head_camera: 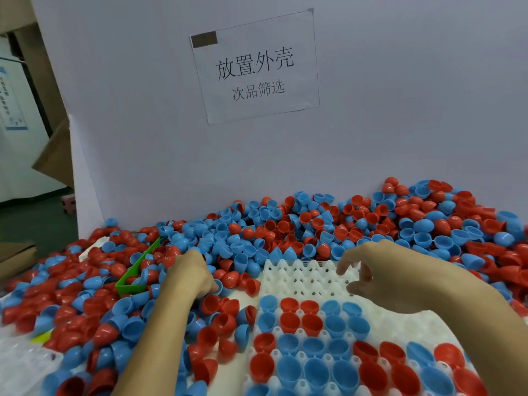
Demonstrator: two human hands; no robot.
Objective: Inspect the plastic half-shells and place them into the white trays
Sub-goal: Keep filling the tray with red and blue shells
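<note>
Several near rows of white tray [288, 281] filled with half-shells [314, 370], cups up; far rows bare. Above those bare pockets, right hand [371, 270], fingers loosely curled, nothing held. Left of tray, left hand [191, 271] down in loose pile [243, 238], nearer to stock, grip unclear.

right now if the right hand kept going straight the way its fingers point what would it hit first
The right hand hovers with fingers curled down-left over the empty far rows of the white moulded plastic tray. Going on, it would likely meet those empty cups first, though its height above them is unclear.
</note>
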